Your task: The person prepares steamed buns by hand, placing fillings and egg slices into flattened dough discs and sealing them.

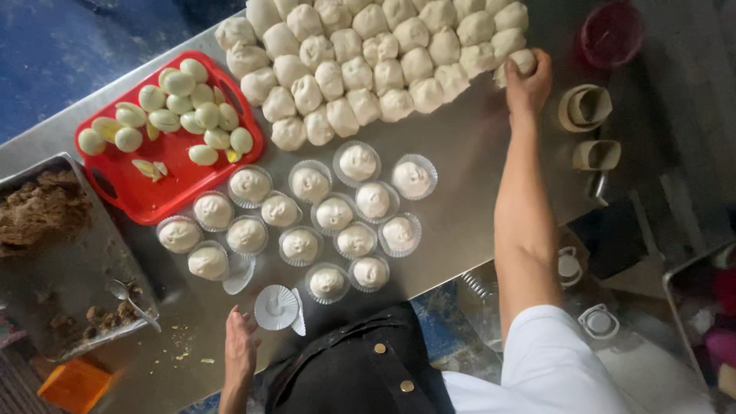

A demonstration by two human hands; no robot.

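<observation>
Right hand (527,83) grips 1 dough ball (518,63) at the pile's end, far from us | left hand (239,337) lies loose and empty on the worktop (475,192), paper cup (276,307) just beside it | we should lift gently, not squash.

1. A steel counter (475,207) runs slantwise across the scene, dully reflecting soft light
2. Blue floor (69,46) shows at the far left
3. Dark shadowed ground lies at the right, beyond the counter edge
</observation>
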